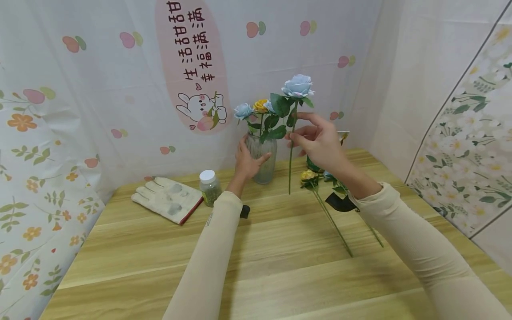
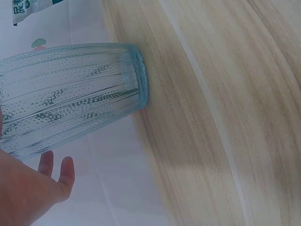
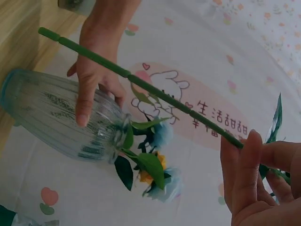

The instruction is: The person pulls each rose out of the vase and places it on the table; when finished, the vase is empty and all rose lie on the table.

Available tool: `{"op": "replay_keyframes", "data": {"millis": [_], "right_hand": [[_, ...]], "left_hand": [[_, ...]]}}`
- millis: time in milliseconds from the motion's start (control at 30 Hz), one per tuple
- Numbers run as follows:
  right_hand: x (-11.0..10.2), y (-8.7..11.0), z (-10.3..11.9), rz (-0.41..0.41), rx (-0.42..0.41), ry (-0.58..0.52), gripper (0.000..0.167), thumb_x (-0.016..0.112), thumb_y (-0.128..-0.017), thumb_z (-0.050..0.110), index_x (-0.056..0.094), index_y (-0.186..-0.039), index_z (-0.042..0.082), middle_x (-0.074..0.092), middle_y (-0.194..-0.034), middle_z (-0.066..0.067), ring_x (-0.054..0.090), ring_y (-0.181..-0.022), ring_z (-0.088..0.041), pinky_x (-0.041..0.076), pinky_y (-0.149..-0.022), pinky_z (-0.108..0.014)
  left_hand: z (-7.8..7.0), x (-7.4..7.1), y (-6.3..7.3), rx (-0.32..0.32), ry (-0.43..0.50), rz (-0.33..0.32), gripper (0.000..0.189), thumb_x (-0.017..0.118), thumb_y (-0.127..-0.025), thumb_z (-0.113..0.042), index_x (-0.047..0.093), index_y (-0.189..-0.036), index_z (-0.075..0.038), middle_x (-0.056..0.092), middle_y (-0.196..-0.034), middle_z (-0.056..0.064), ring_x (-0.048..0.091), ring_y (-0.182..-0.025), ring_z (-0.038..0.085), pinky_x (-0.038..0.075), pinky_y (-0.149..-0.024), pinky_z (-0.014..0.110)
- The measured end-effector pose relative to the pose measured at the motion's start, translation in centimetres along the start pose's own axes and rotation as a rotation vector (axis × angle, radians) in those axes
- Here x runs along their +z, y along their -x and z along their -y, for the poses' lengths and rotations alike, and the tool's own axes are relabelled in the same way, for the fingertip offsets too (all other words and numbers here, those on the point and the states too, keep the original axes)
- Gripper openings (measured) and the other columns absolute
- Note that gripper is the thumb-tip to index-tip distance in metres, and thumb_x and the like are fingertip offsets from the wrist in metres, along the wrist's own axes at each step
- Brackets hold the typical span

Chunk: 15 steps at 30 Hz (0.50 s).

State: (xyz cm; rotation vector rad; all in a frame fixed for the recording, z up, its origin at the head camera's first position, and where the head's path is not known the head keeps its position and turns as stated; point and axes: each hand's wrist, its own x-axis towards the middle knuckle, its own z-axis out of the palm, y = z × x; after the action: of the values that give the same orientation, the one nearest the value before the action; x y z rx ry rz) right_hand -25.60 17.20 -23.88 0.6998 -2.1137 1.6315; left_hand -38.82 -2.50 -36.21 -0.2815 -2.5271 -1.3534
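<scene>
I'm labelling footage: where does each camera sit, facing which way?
Head: worn there, facing forward, down at vase and rose; sleeves, left grip, right grip show.
Left wrist: worn there, facing vase and table; left grip partly shows.
Right wrist: worn there, facing stem and vase; both grips show.
Head and right wrist share the printed rabbit.

Sleeves [image 1: 420,244] – cream, long | left sleeve [image 1: 206,258] – small marking [image 1: 210,219] (lettering, perhaps)

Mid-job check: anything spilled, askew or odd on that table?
Mainly the white glove at the left of the table: its grey patches may be stains, and it seems an odd companion for the blue rose in the right hand. The glass vase stands upright, gripped by the left hand; no spill shows.
</scene>
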Motion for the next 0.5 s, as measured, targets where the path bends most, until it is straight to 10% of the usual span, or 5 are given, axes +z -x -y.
{"op": "replay_keyframes", "data": {"millis": [500], "right_hand": [[0.7, 1.0, -2.1, 0.092, 0.184, 0.058, 0.033, 0.065, -0.096, 0.008, 0.057, -0.127, -0.001, 0.072, -0.105, -0.021, 0.074, -0.077, -0.021, 0.051, -0.043, -0.034]], "left_hand": [[0.0, -0.1, 0.1, -0.001, -0.038, -0.003, 0.101, 0.074, -0.085, -0.052, 0.011, -0.156, -0.020, 0.023, -0.160, 0.009, 0.024, -0.146, 0.033, 0.028, -0.114, 0.048]]}}
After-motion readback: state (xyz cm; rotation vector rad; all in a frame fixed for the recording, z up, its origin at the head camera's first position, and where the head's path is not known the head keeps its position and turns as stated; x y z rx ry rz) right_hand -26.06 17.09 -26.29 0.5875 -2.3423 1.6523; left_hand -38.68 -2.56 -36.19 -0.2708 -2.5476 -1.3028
